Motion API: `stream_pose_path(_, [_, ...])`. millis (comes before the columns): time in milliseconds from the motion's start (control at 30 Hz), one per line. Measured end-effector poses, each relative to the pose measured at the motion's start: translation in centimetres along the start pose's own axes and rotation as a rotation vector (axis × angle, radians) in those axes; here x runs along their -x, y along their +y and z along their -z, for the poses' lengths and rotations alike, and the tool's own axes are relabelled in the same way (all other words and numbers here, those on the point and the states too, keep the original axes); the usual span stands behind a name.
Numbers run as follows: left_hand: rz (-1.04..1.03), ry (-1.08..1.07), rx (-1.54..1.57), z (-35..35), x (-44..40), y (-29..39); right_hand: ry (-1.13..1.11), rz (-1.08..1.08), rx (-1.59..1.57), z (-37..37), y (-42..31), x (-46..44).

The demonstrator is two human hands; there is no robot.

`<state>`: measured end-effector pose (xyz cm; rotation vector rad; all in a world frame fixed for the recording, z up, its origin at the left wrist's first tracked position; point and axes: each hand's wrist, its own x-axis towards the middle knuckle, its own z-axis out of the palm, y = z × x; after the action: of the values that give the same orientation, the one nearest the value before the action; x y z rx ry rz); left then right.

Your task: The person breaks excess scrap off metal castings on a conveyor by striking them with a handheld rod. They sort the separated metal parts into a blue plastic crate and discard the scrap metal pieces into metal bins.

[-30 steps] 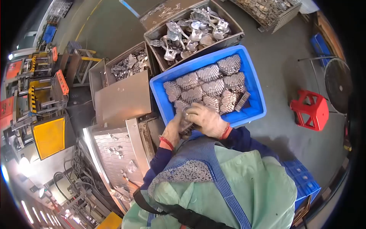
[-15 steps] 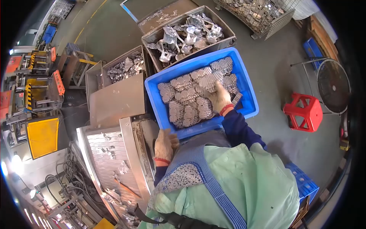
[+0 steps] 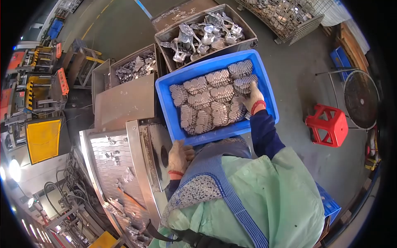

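Ribbed metal parts (image 3: 199, 100) lie in rows inside a blue bin (image 3: 165, 111). At the bin's right side, my right hand (image 3: 253, 99), gloved, has its fingers wrapped on a ribbed part (image 3: 245, 84) that rests among the others. My left hand (image 3: 178, 156), also gloved, is outside the bin by its near left corner, with fingers curled. Whether anything is inside that hand cannot be made out.
Behind the blue bin is a metal bin (image 3: 252, 41) of shiny castings. A scrap bin (image 3: 155, 53) and slatted conveyor (image 3: 113, 159) are at left. A red stool (image 3: 327, 125) and a fan (image 3: 361, 99) stand at right.
My right hand has gone from beside my left hand to the bin's right side, carrying a ribbed part that now lies in the bin. My left hand has drawn back to the near left corner.
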<state>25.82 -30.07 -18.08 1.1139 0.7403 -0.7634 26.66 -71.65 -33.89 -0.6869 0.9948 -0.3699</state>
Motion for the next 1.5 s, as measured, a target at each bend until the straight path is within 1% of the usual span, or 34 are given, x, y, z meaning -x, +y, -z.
stream_pose_path(100, [-0.019, 0.012, -0.013, -0.1, -0.1, -0.4, 0.044, 0.0, 0.219, -0.3, -0.6, 1.1])
stream_pose_path(133, [-0.025, 0.013, -0.015, 0.0, -0.1, -0.5, -0.107, 0.277, 0.866, 0.3, -1.0, 2.4])
stream_pose_path(167, [-0.031, 0.013, -0.016, 0.0, -0.2, -0.7, -0.068, 0.662, 1.471, 0.8, -1.6, 4.0])
stream_pose_path(200, [-0.041, 0.033, -0.028, -0.1, -0.1, -0.8, -0.076, 0.628, 1.33, 2.2, 0.1, 2.0])
stream_pose_path(233, [-0.051, 0.054, -0.039, -0.3, 0.0, -1.0, -0.084, 0.591, 1.189, 4.6, 3.7, -1.8])
stream_pose_path(300, [-0.055, 0.08, -0.058, -0.4, 0.1, -1.2, -0.077, 0.539, 1.118, 4.6, 4.4, -2.6])
stream_pose_path(400, [-0.038, 0.105, -0.103, -0.3, 0.4, -1.4, -0.039, 0.491, 1.325, 3.2, 3.5, -1.5])
stream_pose_path(467, [-0.037, 0.132, -0.164, -0.1, 0.7, -1.2, 0.015, 0.439, 1.306, 0.1, 0.4, 1.9])
stream_pose_path(500, [-0.045, 0.103, -0.141, 0.5, 0.8, -1.2, 0.043, 0.41, 1.296, -0.7, 0.0, 3.0])
stream_pose_path(567, [-0.057, 0.034, -0.093, 1.9, 0.9, -1.6, 0.063, 0.43, 1.075, 2.0, 3.3, -0.4])
stream_pose_path(600, [-0.047, -0.006, -0.056, 2.8, 0.7, -1.7, 0.072, 0.445, 0.966, 3.6, 4.9, -2.7])
stream_pose_path(667, [-0.045, -0.085, 0.034, 5.1, 0.2, -1.9, 0.118, 0.733, 1.148, 2.2, 3.2, 0.3])
stream_pose_path(700, [-0.084, -0.097, -0.043, 5.7, 0.5, -1.8, 0.107, 0.825, 1.197, 1.2, 3.0, 0.8])
stream_pose_path(733, [-0.137, -0.085, -0.111, 5.9, 0.8, -1.0, 0.047, 0.806, 1.156, 1.0, 2.9, 1.2])
stream_pose_path(767, [-0.196, -0.045, -0.169, 6.6, 1.8, -0.1, -0.053, 0.723, 1.037, 0.8, 3.0, 1.6])
stream_pose_path(800, [-0.287, 0.044, -0.245, 6.1, 3.8, 0.9, -0.176, 0.506, 0.728, 0.3, 3.1, 1.8])
stream_pose_path(833, [-0.366, 0.063, -0.332, 6.3, 5.7, 2.5, -0.235, 0.159, 0.268, -0.4, 2.7, 2.3])
stream_pose_path(867, [-0.433, 0.048, -0.331, 8.5, 5.4, 2.6, -0.232, -0.042, 0.046, -1.5, 2.6, 3.1])
stream_pose_path(900, [-0.447, 0.122, -0.304, 10.2, 5.5, 3.0, -0.212, -0.16, -0.064, -3.2, 2.9, 4.4])
stream_pose_path(933, [-0.471, 0.202, -0.307, 11.9, 6.3, 3.8, -0.268, -0.141, -0.121, -3.9, 4.8, 3.0])
stream_pose_path(1000, [-0.512, 0.42, -0.529, 17.0, 8.5, 5.6, -0.39, -0.068, -0.024, -7.7, 8.9, 5.9])
stream_pose_path(1067, [-0.838, 0.895, -0.8, 24.0, 8.0, 3.8, -0.675, 0.608, 0.885, -13.0, 12.6, 14.6])
stream_pose_path(1100, [-0.988, 1.116, -0.947, 28.2, 7.1, 2.7, -0.741, 0.22, 0.591, -14.8, 15.1, 15.9])
stream_pose_path(1133, [-0.878, 1.188, -1.286, 33.5, 6.6, 1.6, -0.682, -0.145, 0.29, -16.7, 17.5, 17.4])
stream_pose_path(1167, [-0.716, 1.172, -0.752, 35.4, 9.4, 2.8, -0.885, -0.032, 0.471, -19.0, 19.0, 21.4])
stream_pose_path(1200, [-0.563, 1.224, -0.75, 35.7, 12.9, 4.5, -1.064, 0.093, 0.657, -21.1, 21.0, 26.8])
stream_pose_path(1267, [-0.406, 1.294, -0.847, 38.7, 14.5, 4.7, -1.161, 0.146, 0.709, -24.6, 23.6, 35.9])
stream_pose_path(1300, [-0.409, 1.324, -0.948, 41.2, 13.4, 3.0, -0.953, -0.036, 0.583, -24.6, 27.5, 37.0])
stream_pose_path(1333, [-0.427, 1.275, -1.024, 43.0, 12.7, 1.3, -0.963, -0.107, 0.861, -25.8, 27.9, 40.1])
stream_pose_path(1367, [-0.469, 1.202, -1.112, 43.7, 11.8, 0.1, -1.116, -0.106, 1.174, -27.2, 27.8, 42.5])
stream_pose_path(1400, [-0.442, 1.17, -1.123, 42.1, 12.8, 1.1, -1.152, -0.164, 1.088, -27.2, 29.3, 44.3])
stream_pose_path(1433, [-0.386, 1.129, -1.104, 40.4, 13.9, 2.2, -1.132, -0.295, 0.841, -26.4, 34.0, 44.0])
stream_pose_path(1467, [-0.507, 1.151, -1.15, 43.5, 11.5, 0.3, -1.252, -0.32, 0.965, -27.9, 33.1, 45.9])
stream_pose_path(1500, [-0.507, 1.101, -1.087, 42.6, 12.7, 1.6, -1.262, -0.457, 0.867, -27.2, 36.9, 45.3])
